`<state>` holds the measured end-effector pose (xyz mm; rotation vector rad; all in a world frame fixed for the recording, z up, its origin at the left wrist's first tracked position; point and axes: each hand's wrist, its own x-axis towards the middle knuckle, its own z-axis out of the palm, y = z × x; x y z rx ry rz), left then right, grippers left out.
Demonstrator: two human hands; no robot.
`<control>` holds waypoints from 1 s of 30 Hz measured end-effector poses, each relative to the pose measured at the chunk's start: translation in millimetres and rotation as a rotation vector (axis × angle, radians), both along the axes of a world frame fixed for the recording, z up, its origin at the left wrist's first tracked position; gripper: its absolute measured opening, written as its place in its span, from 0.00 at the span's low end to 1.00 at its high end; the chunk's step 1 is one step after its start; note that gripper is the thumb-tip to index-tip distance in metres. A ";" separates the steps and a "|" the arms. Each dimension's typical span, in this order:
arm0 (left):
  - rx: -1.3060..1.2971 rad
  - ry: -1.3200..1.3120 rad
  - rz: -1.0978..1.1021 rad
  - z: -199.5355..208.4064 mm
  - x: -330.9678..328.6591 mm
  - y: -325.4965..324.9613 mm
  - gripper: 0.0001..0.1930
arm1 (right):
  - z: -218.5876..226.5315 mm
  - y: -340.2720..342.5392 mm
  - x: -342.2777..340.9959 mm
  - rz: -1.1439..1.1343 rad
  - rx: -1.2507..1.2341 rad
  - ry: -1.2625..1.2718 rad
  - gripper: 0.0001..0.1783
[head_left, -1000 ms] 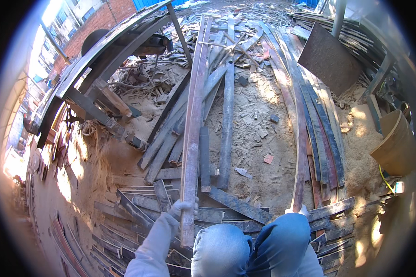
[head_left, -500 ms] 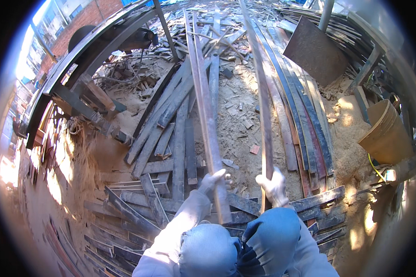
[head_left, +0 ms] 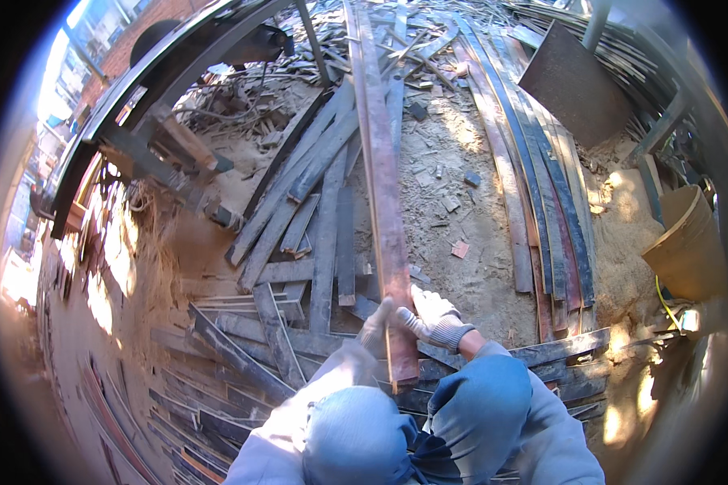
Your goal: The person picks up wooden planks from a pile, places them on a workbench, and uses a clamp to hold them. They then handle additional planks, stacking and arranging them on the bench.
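Nearest the lower edge, two light-blue sleeves and a bent blue-clad knee fill the foreground. Both hands wear pale work gloves. The right hand (head_left: 433, 317) is closed over the near end of a long, narrow, reddish-brown wooden plank (head_left: 383, 194), gripping it from the right side. The left hand (head_left: 375, 325) lies against the same plank on its left side; its fingers appear wrapped on the edge, though how tightly they close cannot be told (the glove is partly in shadow).

The plank runs away from the hands, nearly straight up the picture, its near end (head_left: 402, 365) just below the gloves and its far end reaching the top of the view. It lies over a loose heap of dark grey weathered boards (head_left: 323, 242) on sandy, sawdust-covered ground (head_left: 477, 210).

To the right, a bundle of long curved dark slats (head_left: 554, 202) runs alongside. Further right stands a tan bucket-shaped container (head_left: 692, 242). At the far right a rusty brown flat metal sheet (head_left: 574, 85) leans. On the left, a dark metal frame (head_left: 137, 105) crosses diagonally.
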<state>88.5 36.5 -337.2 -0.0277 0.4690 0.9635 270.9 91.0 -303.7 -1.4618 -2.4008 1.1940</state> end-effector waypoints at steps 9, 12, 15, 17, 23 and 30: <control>0.022 0.142 -0.027 54.5 -135.1 -12.6 0.40 | -88.5 51.2 -13.3 -0.443 -0.101 0.162 0.32; 0.019 0.343 -0.019 91.1 -192.9 -13.6 0.42 | -141.6 70.0 -40.4 -0.444 -0.080 0.105 0.38; 0.014 0.360 0.016 125.2 -225.9 -16.6 0.42 | -185.4 89.9 -92.8 -0.475 0.010 -0.156 0.46; 0.046 0.340 0.030 141.9 -234.4 -15.3 0.41 | -204.9 108.0 -106.5 -0.463 -0.089 -0.158 0.44; 0.017 0.444 0.014 146.1 -223.3 -10.8 0.43 | -237.6 122.7 -98.2 -0.676 -0.079 0.060 0.26; -0.048 0.334 0.003 136.1 -221.4 -9.8 0.39 | -214.8 133.0 -98.8 -0.672 -0.719 0.291 0.30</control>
